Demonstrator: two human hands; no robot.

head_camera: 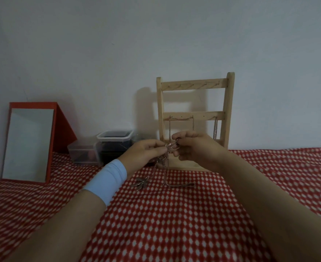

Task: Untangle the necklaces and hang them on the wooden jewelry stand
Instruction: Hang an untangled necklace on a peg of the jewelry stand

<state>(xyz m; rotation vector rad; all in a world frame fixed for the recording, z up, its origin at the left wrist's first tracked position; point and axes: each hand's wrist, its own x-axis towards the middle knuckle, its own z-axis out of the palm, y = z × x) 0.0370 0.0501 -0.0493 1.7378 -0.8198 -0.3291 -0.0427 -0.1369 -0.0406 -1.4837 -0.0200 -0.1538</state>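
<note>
Left hand point(146, 152) and right hand point(193, 148), fingers curled, pinch a tangled necklace point(168, 147) between them before the wooden jewelry stand point(193, 85); its chain drops to the red-and-white cloth point(174, 224), where a leaf-shaped pendant point(139, 183) lies. Other chains point(215, 129) hang from the stand's middle rail. At left, a white-rimmed clear tub point(114, 138) holds dark items; the smaller clear box point(83, 154) beside it holds indistinct reddish contents.

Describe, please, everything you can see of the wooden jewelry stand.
The wooden jewelry stand is pale wood: two uprights, a top rail and a middle rail with small hooks, and a flat base. It stands upright on the red-and-white cloth, by the wall. Thin metal chains hang from the middle rail; the top rail holds nothing. The left hand and right hand, pinching tangled chain, hide part of its lower front.
</note>
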